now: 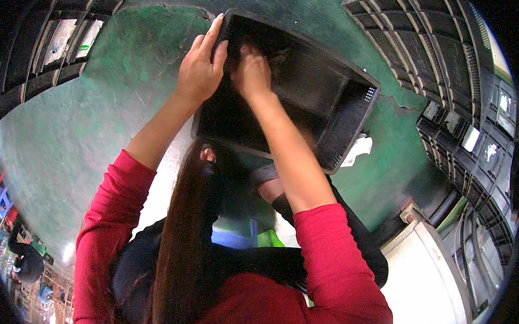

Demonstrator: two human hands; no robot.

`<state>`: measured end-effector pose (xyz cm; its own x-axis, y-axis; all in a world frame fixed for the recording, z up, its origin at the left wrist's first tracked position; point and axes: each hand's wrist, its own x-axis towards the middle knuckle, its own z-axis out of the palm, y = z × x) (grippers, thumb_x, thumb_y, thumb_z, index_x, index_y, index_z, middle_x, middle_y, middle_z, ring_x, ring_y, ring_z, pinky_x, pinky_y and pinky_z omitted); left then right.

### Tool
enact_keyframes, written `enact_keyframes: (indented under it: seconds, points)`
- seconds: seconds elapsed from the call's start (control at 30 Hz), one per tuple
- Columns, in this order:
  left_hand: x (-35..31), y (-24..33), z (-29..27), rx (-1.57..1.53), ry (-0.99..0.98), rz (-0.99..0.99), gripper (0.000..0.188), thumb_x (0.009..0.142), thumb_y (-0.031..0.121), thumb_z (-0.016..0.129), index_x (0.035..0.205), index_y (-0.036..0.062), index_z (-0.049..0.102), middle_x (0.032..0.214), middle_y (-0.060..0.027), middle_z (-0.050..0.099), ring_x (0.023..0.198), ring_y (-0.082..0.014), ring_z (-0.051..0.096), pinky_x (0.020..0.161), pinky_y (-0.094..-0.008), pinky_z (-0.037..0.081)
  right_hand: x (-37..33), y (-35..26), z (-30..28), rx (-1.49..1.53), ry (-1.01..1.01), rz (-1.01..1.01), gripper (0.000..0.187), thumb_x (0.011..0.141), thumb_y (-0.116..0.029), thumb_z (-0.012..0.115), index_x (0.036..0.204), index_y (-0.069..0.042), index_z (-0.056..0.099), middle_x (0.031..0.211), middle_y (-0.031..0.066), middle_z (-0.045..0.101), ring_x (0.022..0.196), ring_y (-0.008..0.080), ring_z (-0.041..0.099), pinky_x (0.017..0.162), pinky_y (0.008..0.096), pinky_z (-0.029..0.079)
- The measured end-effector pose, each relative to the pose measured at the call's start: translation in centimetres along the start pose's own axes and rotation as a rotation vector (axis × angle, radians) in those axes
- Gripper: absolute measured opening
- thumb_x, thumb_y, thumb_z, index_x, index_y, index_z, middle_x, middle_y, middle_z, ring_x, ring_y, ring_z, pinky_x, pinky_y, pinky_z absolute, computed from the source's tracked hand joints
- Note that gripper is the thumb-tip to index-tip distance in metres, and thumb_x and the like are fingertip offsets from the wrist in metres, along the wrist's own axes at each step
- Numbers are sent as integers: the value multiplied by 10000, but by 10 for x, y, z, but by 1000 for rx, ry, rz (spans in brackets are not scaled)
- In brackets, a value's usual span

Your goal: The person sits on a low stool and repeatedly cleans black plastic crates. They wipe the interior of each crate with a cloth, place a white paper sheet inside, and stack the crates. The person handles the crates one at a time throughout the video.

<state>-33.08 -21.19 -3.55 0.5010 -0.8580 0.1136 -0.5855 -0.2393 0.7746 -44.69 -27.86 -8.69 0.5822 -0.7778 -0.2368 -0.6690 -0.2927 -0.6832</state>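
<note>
A black plastic crate (310,63) lies tilted in front of me, its open side facing up toward me. My left hand (201,72) grips its left rim near the far corner, with the thumb over the edge and the fingers along the outside. Inside the crate, my right hand (253,74) is down at the left end, close to the inner wall. Its fingers are curled together and slightly blurred; whatever they may hold is hidden against the dark plastic.
Stacked black crates stand at the far left (59,37) and far right (418,47). A white scrap (359,150) lies by the crate's right edge on the green floor (70,130). A pale cabinet-like box (426,268) is at my right; a blue container (234,233) sits below my legs.
</note>
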Motion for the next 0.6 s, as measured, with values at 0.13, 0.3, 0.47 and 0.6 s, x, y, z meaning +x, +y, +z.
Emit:
enact_keyframes:
  seconds: [0.13, 0.3, 0.47, 0.6]
  points:
    - [0, -1, 0, -11, 2, 20, 494, 913, 208, 519, 1390, 209, 392, 969, -151, 570, 838, -349, 586, 744, -411, 477, -2, 9, 41, -295, 276, -133, 432, 817, -203, 560, 1210, -29, 518, 1268, 237, 484, 1147, 417, 449, 951, 502, 389]
    - [0, -1, 3, -12, 16, 13, 487, 914, 210, 516, 1387, 207, 398, 982, -147, 571, 846, -349, 588, 747, -409, 479, 14, 4, 37, -341, 388, -151, 415, 815, -204, 508, 1193, -35, 536, 1251, 249, 466, 1103, 431, 437, 923, 536, 387]
    - [-1, 1, 6, 19, 31, 18, 481, 917, 221, 511, 1385, 216, 399, 993, -147, 574, 855, -349, 591, 751, -414, 479, 9, 20, 42, -286, 207, -279, 390, 795, -166, 513, 1155, -24, 563, 1269, 251, 452, 1104, 416, 449, 929, 490, 406]
    - [-1, 2, 5, 32, 38, 22, 481, 919, 223, 504, 1388, 219, 394, 997, -150, 577, 863, -349, 591, 759, -414, 478, -46, 27, 42, -314, -152, -284, 371, 798, -121, 498, 1148, -25, 573, 1271, 231, 459, 1146, 403, 437, 926, 461, 419]
